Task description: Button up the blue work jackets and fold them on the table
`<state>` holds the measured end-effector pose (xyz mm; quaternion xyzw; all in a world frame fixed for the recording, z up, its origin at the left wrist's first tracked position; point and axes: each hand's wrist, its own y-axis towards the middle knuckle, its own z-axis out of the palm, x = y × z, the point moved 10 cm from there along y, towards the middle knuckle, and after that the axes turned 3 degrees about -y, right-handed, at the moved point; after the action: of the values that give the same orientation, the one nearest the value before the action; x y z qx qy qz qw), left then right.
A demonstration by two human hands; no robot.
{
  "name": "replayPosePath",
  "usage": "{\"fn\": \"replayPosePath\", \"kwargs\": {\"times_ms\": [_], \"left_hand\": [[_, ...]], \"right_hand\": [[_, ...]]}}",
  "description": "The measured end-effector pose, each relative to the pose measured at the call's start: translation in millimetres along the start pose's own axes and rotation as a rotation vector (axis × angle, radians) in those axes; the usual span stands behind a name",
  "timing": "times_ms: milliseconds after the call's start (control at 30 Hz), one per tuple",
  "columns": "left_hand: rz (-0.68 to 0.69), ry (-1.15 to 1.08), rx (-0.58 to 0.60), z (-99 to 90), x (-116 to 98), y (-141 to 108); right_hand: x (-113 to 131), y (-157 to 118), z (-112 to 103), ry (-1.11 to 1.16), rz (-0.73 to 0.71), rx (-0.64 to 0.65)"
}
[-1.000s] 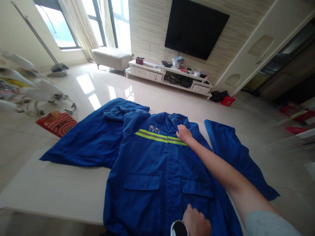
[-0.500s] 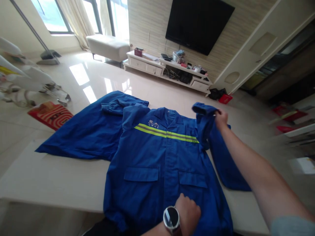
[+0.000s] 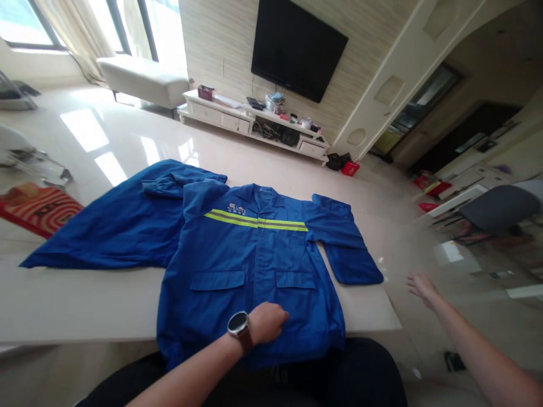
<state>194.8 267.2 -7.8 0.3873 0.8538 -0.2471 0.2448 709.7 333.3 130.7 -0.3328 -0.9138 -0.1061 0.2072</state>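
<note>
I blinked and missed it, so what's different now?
The right hand let go of the jacket sleeve and moved right, past the table. That sleeve, held up before, now lies down. The left hand stayed low at the jacket's front.

Blue work jacket (image 3: pixel 280 249), chest: white print (image 3: pixel 236 209) sat above the yellow-green band (image 3: pixel 237 219), two small emblems over a row of Chinese characters, too small and blurred to read surely. Red striped bag (image 3: pixel 38 209), left edge: large dark lettering (image 3: pixel 44 213), smeared, wording unclear.
</note>
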Motion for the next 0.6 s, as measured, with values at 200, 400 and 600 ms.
{"fn": "replayPosePath", "kwargs": {"times_ms": [200,400,600], "left_hand": [[-0.419,-0.014,-0.294,-70.4,101.5,-83.9],[-1.152,0.015,-0.359,-42.3,207.0,-228.0],[-1.21,0.001,-0.33,-1.8,210.8,-249.7]], "right_hand": [[-63.6,-161.1,75.7,-0.007,-0.471,0.348],[-130.0,-315.6,89.3,-0.011,-0.525,0.13],[-103.3,-377.8,78.1,0.008,-0.532,-0.071]]}}
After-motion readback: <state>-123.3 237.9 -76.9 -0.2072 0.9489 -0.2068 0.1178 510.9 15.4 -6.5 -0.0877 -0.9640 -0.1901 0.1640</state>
